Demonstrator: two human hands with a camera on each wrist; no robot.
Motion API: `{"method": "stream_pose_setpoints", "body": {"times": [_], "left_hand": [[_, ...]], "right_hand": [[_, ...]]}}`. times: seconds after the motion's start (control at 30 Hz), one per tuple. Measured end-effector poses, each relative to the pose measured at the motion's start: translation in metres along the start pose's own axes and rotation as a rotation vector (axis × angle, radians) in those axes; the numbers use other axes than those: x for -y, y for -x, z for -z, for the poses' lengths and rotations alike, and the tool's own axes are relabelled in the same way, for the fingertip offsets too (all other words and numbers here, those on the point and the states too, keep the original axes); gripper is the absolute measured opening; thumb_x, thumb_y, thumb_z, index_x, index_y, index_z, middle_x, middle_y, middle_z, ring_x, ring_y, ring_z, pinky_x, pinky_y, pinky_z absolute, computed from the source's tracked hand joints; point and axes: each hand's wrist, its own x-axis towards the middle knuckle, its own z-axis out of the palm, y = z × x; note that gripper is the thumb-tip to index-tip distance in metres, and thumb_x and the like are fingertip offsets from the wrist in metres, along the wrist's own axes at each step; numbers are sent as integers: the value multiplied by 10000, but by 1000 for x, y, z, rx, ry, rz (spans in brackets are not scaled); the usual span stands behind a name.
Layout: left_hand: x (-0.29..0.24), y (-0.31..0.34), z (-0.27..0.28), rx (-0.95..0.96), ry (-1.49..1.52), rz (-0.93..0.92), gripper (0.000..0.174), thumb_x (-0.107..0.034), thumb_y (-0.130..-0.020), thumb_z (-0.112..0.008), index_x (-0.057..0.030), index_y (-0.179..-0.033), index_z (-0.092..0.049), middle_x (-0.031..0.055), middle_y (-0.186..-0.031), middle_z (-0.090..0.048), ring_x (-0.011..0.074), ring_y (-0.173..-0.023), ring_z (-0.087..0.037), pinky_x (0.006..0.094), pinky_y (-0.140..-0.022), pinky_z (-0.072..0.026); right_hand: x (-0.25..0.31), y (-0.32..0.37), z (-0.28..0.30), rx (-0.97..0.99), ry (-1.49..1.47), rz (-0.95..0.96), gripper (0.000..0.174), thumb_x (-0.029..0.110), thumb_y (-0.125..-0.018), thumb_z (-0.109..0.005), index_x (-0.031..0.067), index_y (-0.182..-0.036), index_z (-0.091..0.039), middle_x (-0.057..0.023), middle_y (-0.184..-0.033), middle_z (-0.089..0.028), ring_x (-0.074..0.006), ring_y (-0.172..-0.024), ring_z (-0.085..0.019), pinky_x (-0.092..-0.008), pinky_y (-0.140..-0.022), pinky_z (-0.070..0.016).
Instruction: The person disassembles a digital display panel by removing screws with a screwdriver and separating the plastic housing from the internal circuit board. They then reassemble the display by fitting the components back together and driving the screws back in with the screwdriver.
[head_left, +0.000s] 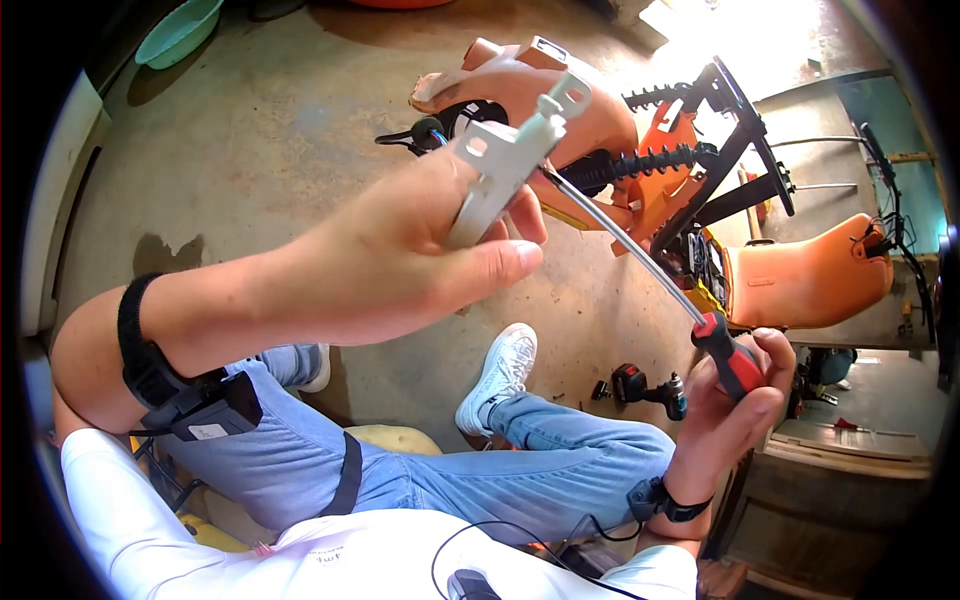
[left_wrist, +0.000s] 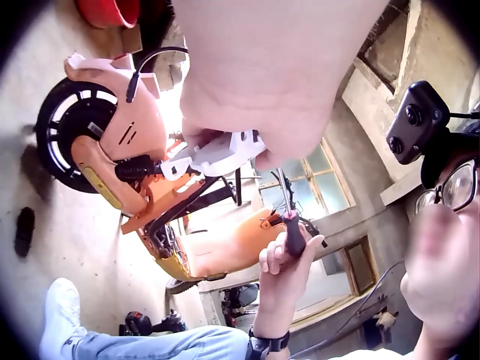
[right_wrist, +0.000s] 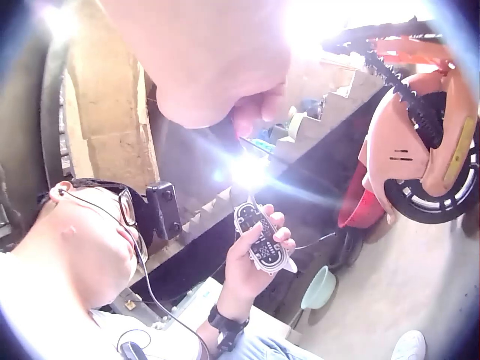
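Note:
My left hand (head_left: 430, 240) grips a pale grey plastic housing (head_left: 505, 170) with bracket-like tabs, raised in front of the body. From the right wrist view, the housing (right_wrist: 262, 236) is oval, with a dark inner face like a circuit board and the left thumb lying over it. My right hand (head_left: 725, 405) holds a screwdriver (head_left: 728, 355) by its red and black handle. The long metal shaft slants up toward the housing, its tip end at the housing's edge in the head view. In the left wrist view the white housing (left_wrist: 225, 154) is partly covered by the left hand.
An orange scooter body (head_left: 560, 100) with black springs stands ahead, its orange seat (head_left: 810, 275) to the right. A cordless drill (head_left: 640, 390) lies on the floor beyond the right knee. At the far left sits a green basin (head_left: 180, 35). A wooden cabinet (head_left: 830, 500) stands at right.

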Motion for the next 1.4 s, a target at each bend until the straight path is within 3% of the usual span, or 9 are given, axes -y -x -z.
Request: {"method": "stream_pose_setpoints", "body": {"times": [0.17,0.3,0.43,0.53,0.63,0.93,1.0,1.27,1.4], "left_hand": [[3,-1,0,-6,-8,-73,397,-137,-966,-624,-46,-1313,-453,-6,-1029,-566,44,-863,-530,217,-737,-454],[-7,-1,4,26,22,178,370,-133,-958,-628,-45,-1278,-466,-3,-1001,-573,43,-848,-531,222,-728,-455],[7,-3,-4,-75,-45,-114,246,-141,-954,-633,-55,-1163,-534,-21,-895,-572,30,-790,-518,217,-671,-442],[-6,0,1,40,-17,132,216,-149,-948,-640,-55,-1125,-561,-23,-878,-574,38,-808,-522,219,-699,-437],[2,-2,2,-28,5,130,212,-154,-938,-648,-59,-1111,-569,-22,-886,-576,40,-781,-517,227,-683,-433],[-4,-3,3,12,-25,170,188,-158,-938,-642,-53,-1082,-582,-23,-892,-578,40,-790,-520,223,-694,-436],[2,-3,2,-20,5,178,183,-156,-937,-643,-58,-1080,-586,-25,-888,-579,40,-778,-518,226,-681,-434],[-4,-2,2,22,-29,212,178,-159,-931,-651,-55,-1065,-599,-21,-905,-598,50,-845,-537,232,-740,-443],[3,-2,3,-11,18,247,174,-173,-931,-649,-58,-1054,-606,-28,-892,-592,43,-808,-523,229,-694,-431]], "right_hand": [[-1,-12,-25,-39,-25,68,734,619,-920,-559,32,-1330,-397,-142,-1070,-547,-179,-706,-579,-276,-652,-485],[-5,-13,-26,-47,126,181,724,620,-919,-558,40,-1322,-399,-138,-1075,-547,-165,-700,-582,-264,-643,-483],[-2,-7,-7,-36,-8,-24,688,605,-921,-571,49,-1295,-417,-141,-1057,-556,-132,-703,-577,-245,-622,-475],[1,-10,-9,-15,-195,-198,703,593,-922,-583,47,-1324,-398,-143,-1041,-566,-138,-721,-580,-253,-647,-484],[-5,-16,-25,29,38,74,751,517,-922,-627,24,-1412,-345,-160,-1114,-556,-171,-805,-576,-293,-717,-465],[-5,-16,-19,36,-172,-166,700,573,-940,-569,39,-1355,-390,-99,-918,-569,-148,-688,-567,-260,-607,-465],[-7,-18,-37,-50,48,122,688,570,-948,-557,34,-1349,-397,-89,-928,-580,-145,-689,-564,-255,-598,-461],[-8,-11,-5,32,-136,-135,684,557,-950,-566,31,-1354,-400,-104,-975,-594,-129,-696,-554,-253,-599,-447],[-5,-18,-38,-58,-2,76,710,563,-938,-583,31,-1369,-395,-116,-995,-581,-128,-711,-551,-249,-622,-445]]}}
